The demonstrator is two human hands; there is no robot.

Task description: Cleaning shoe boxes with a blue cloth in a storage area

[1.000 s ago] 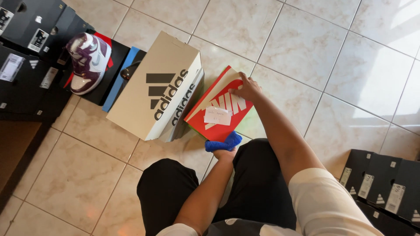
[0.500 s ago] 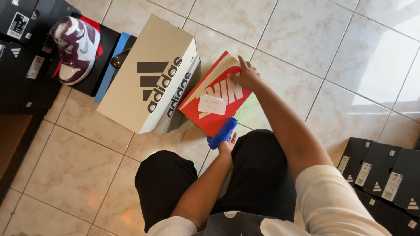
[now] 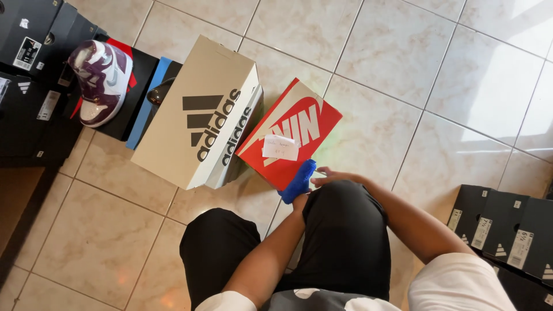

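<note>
Black-trousered knees (image 3: 340, 242) nearest, seen from above. Left hand (image 3: 299, 201) just past them, closed round a blue cloth (image 3: 298, 180), cloth end touching red box (image 3: 290, 133) at its near corner. Right hand (image 3: 331, 176) beside it, fingers loosely stretched toward the cloth, holding nothing visible. Red box lying on the tiles (image 3: 403, 69), white slip (image 3: 280, 148) on its lid, leaning against a tan box (image 3: 196, 115). Farther left, purple-and-white shoe (image 3: 101, 80) atop black boxes (image 3: 29, 69).

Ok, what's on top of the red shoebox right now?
A small white paper slip lies on the lid of the red shoebox. A rolled blue cloth, held by the left hand, touches its near corner. The closed lid hides its contents.
</note>
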